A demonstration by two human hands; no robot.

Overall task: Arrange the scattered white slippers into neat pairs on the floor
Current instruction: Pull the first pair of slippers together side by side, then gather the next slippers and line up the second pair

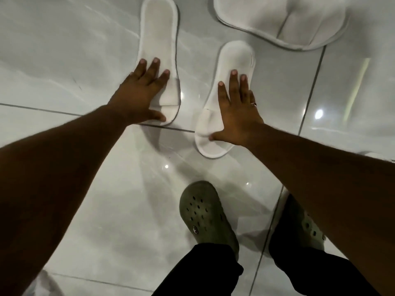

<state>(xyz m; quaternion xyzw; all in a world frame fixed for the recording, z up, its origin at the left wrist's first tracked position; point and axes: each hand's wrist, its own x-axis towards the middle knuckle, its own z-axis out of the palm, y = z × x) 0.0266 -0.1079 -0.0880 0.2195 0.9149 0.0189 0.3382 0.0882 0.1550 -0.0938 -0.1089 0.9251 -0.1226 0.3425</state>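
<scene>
Two white slippers lie flat on the glossy tiled floor, toes toward me. My left hand [140,96] rests on the toe half of the left slipper [157,33], fingers spread and pressing down. On the right slipper [235,58], which sits lower and a gap apart from the left one, my right hand [237,113] lies the same way, thumb on its toe band; a ring shows on one finger. A further pair of white slippers [284,20] lies side by side at the top right, cut off by the frame edge.
My two feet in olive-green clogs [206,212] stand on the grey-white tiles [74,50] just below the slippers, with black trouser legs at the bottom. Something white shows at the right edge [380,155] and another blurred piece at the bottom left corner.
</scene>
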